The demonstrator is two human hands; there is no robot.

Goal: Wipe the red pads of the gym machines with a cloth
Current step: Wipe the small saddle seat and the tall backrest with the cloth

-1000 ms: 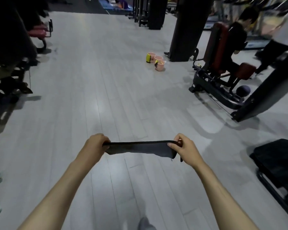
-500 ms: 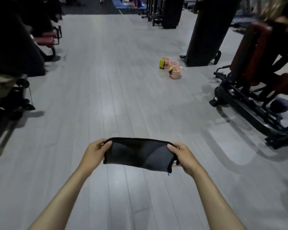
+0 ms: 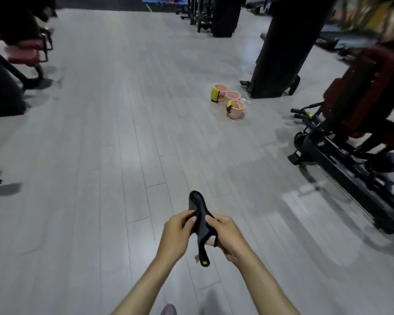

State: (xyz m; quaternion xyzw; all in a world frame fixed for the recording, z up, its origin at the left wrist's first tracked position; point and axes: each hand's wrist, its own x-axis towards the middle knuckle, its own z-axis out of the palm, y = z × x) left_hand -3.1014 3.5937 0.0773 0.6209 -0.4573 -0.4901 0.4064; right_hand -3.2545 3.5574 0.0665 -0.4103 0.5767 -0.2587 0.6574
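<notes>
A dark grey cloth is folded between my two hands above the pale floor. My left hand pinches its left side and my right hand grips its right side, the two hands close together. A fold of the cloth sticks up and a strip hangs down below. A gym machine with red pads stands at the right. Another machine with a red seat pad is at the far left.
Three pink buckets stand on the floor ahead, beside a black pillar. The right machine's black base frame reaches into the walkway. Dark equipment lines the left edge. A wide stretch of grey plank floor lies ahead.
My hands have come together, folding the cloth that was stretched flat between them. The view has moved forward toward the buckets and the right machine.
</notes>
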